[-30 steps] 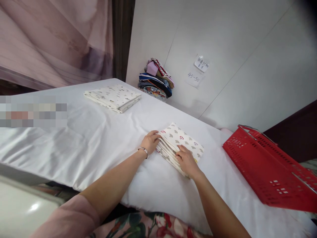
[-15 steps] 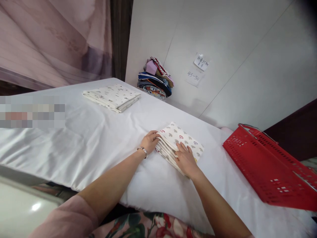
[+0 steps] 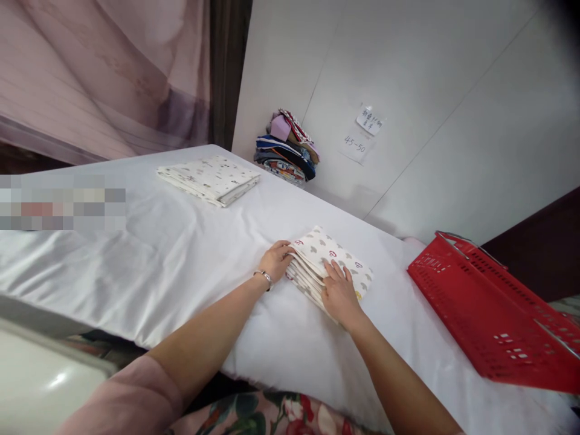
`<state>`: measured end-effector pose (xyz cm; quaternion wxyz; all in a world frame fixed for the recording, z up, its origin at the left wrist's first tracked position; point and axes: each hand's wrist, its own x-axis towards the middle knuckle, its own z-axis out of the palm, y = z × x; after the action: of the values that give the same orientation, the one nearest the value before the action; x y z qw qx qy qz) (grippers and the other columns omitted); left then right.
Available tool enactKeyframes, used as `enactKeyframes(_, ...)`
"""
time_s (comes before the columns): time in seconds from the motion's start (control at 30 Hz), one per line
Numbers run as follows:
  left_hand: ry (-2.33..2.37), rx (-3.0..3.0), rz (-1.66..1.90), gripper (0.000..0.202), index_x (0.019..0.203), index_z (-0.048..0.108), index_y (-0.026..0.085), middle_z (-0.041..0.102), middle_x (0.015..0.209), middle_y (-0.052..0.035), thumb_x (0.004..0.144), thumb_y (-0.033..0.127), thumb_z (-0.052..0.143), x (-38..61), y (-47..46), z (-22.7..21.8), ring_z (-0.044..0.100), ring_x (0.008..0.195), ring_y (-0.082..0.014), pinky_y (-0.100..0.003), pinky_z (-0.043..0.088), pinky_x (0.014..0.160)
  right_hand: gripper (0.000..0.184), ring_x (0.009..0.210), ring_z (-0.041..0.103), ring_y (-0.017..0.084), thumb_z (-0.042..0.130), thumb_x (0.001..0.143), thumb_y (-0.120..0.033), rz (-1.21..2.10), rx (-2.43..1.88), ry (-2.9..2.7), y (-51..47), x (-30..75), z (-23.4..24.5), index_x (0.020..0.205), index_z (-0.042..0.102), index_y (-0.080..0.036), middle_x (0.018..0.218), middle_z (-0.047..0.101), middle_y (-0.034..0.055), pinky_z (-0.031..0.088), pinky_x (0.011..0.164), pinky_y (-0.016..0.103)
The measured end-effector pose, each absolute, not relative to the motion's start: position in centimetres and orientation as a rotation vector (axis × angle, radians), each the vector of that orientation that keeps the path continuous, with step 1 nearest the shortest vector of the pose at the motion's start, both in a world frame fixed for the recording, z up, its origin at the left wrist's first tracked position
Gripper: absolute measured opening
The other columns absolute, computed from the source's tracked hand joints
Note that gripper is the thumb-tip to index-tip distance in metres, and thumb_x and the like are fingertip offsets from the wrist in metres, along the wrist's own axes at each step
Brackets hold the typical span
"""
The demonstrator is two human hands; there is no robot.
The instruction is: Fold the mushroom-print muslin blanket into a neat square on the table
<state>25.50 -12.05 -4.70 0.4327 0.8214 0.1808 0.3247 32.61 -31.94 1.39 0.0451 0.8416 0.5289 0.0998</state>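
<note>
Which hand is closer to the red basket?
Right. The right hand lies flat on the folded cloth, on the side toward the red basket; the left hand touches the cloth's opposite edge, farther away.

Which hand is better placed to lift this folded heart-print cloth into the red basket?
Right, probably. The right hand lies flat on top of the folded cloth, on the side nearer the red basket; the left hand touches the cloth's far edge, away from it.
</note>
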Motion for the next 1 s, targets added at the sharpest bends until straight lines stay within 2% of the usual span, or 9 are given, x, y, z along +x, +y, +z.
enactKeyframes(0.13, 0.521, 2.077, 0.800, 0.024, 0.083, 0.065, 0.023, 0.056, 0.111, 0.0005, 0.074, 0.015, 0.045, 25.3, -12.1, -4.4, 0.057, 0.095, -0.0144, -0.026, 0.045, 0.089, 0.021, 0.132, 0.021, 0.025, 0.041, 0.076, -0.010, 0.379, 2.576, 1.717, -32.3, 32.0, 1.6, 0.078, 0.062, -0.015, 0.137, 0.039, 0.0091, 0.013, 0.107, 0.046)
enactKeyframes(0.47, 0.590, 2.121, 0.812, 0.026, 0.079, 0.064, 0.023, 0.056, 0.111, 0.0015, 0.072, 0.012, 0.042, 25.4, -12.1, -4.8, 0.058, 0.092, -0.0137, -0.025, 0.046, 0.084, 0.022, 0.131, 0.024, 0.025, 0.042, 0.075, -0.007, 0.339, 2.554, 1.757, -32.5, 32.2, 0.2, 0.079, 0.062, -0.016, 0.135, 0.043, 0.0091, 0.017, 0.105, 0.048)
enactKeyframes(1.0, 0.700, 2.172, 0.676, 0.028, 0.074, 0.067, 0.026, 0.054, 0.115, 0.0047, 0.070, 0.013, 0.044, 25.1, -11.8, -4.1, 0.059, 0.090, -0.0130, -0.024, 0.046, 0.082, 0.034, 0.131, 0.024, 0.024, 0.035, 0.084, -0.007, 0.228, 2.499, 1.656, -32.5, 31.7, -0.1, 0.102, 0.062, -0.015, 0.136, 0.041, 0.0084, 0.018, 0.105, 0.044)
